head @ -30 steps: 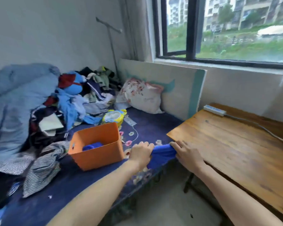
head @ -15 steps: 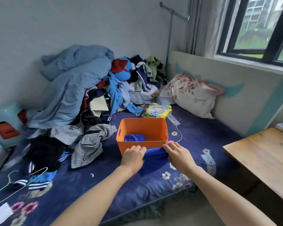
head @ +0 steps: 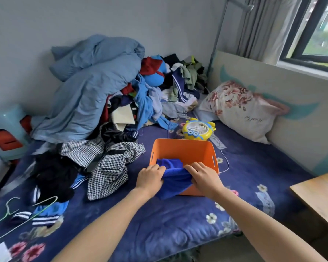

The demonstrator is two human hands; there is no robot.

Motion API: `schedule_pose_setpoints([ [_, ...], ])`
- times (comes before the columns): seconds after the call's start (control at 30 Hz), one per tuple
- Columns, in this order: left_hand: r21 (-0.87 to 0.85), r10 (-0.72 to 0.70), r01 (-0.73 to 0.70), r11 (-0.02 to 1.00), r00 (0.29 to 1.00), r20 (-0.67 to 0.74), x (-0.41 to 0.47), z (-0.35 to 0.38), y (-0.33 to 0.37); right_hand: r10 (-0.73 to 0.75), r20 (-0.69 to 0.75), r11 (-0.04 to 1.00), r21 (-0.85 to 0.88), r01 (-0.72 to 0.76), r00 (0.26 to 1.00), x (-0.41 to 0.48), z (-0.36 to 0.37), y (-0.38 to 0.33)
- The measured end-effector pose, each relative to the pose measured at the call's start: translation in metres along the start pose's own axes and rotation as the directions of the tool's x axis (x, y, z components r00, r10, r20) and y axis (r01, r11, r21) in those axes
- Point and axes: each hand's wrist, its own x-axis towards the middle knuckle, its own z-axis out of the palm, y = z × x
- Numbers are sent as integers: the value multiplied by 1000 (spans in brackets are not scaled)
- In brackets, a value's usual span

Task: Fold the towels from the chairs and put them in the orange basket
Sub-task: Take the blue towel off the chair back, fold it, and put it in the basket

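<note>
An orange basket [head: 186, 148] stands on the dark blue flowered bed. A folded blue towel [head: 169, 162] lies inside it at the left. A second folded blue towel [head: 175, 181] hangs over the basket's near rim, held at both ends. My left hand [head: 150, 177] grips its left end and my right hand [head: 204, 177] grips its right end. Both hands are at the near rim of the basket.
A big heap of clothes and a light blue duvet [head: 87, 91] fills the back left of the bed. A yellow fan [head: 198, 129] sits behind the basket, a flowered pillow [head: 240, 110] at the right. A wooden table [head: 320, 193] stands at the right edge.
My hands carried the blue towel from the edge of the wooden table leftward to the basket's near rim. The view swung left with them.
</note>
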Motion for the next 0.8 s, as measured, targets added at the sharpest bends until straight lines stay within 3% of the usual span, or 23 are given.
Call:
schedule_pose_setpoints([
  [0.37,14,-56,56,998,998,42,132,21,-16,2,20,995,102,-4,1000,78,73,91],
  [0.6,46,-101,94,994,980,173,240,49,-16,12,108,986,166,-30,994,128,135,171],
  [0.8,61,-15,18,998,999,-36,281,87,-44,9,-60,977,212,4,998,145,185,180],
])
